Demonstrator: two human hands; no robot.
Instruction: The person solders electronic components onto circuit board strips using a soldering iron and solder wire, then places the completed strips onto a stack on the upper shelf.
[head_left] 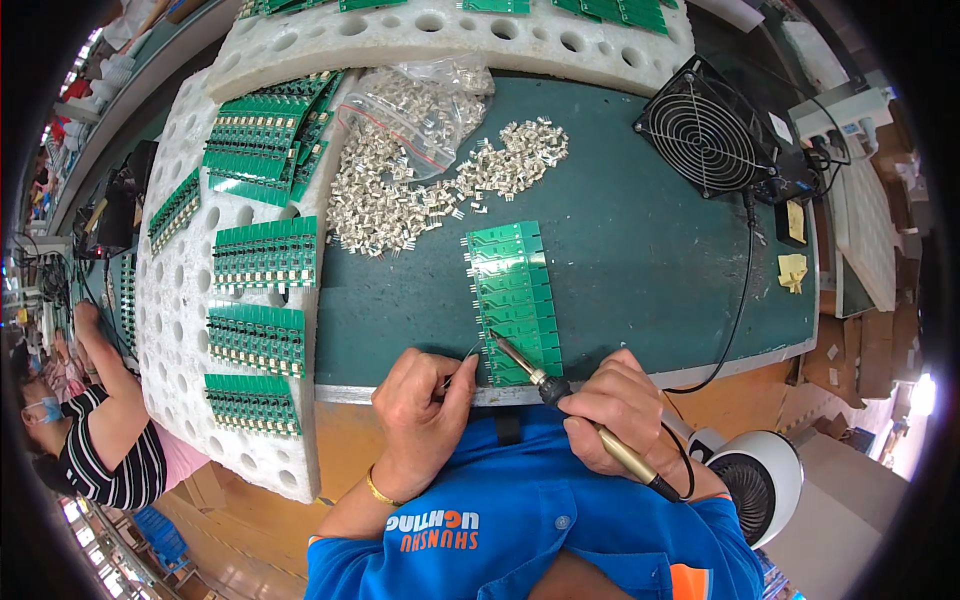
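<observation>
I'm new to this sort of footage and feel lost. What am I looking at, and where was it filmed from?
There is no machine here, just a person's two bare hands. The single picture comes from a wide fisheye camera on that person's head, looking down, so straight edges bend.

The right hand holds a soldering iron, its tip at the left side of a green circuit panel. The left hand pinches a thin wire near that tip.

On the dark green bench lie a heap of small pale connectors, a clear plastic bag of more, and a black fan. At left, white foam carries more green boards.
</observation>
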